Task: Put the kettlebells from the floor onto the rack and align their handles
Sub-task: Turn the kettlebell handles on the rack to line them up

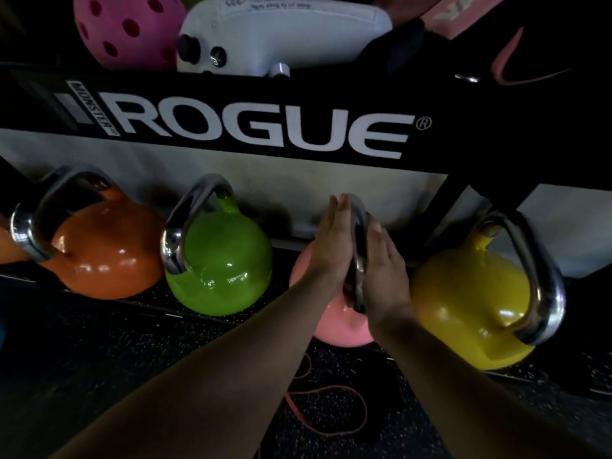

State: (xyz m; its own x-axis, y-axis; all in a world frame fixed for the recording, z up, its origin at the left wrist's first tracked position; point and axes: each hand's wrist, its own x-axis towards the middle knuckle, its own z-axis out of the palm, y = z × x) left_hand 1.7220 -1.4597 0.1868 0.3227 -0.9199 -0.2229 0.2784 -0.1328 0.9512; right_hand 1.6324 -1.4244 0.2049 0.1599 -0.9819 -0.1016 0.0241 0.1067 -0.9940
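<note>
Kettlebells are lined up along the bottom shelf of the rack (231, 120), under the big ROGUE bar: orange kettlebell (106, 256), green kettlebell (225, 263), pink kettlebell (337, 323) and yellow kettlebell (463, 313). The pink one sits between green and yellow, and that's the one getting attention.

Both hands are flat against its steel handle (359, 240), left hand (331, 246) on one side, right hand (384, 270) on the other, fingers straight out, palms sandwiching the loop. So not a wrapped grip, more of a press from both sides. Looks to me like a twist to line the handle up with its neighbours.

Handling-wise: solid cast bells, heavy and totally rigid, glossy paint on the body so I'd guess slippery if you grab the ball. The chrome handle is the obvious place to hold, and turning it by the loop gives the most leverage. Watch the fingers near the yellow one, it's just beside.

A pink band (331, 412) lies on the speckled floor (132, 342) in front.
</note>
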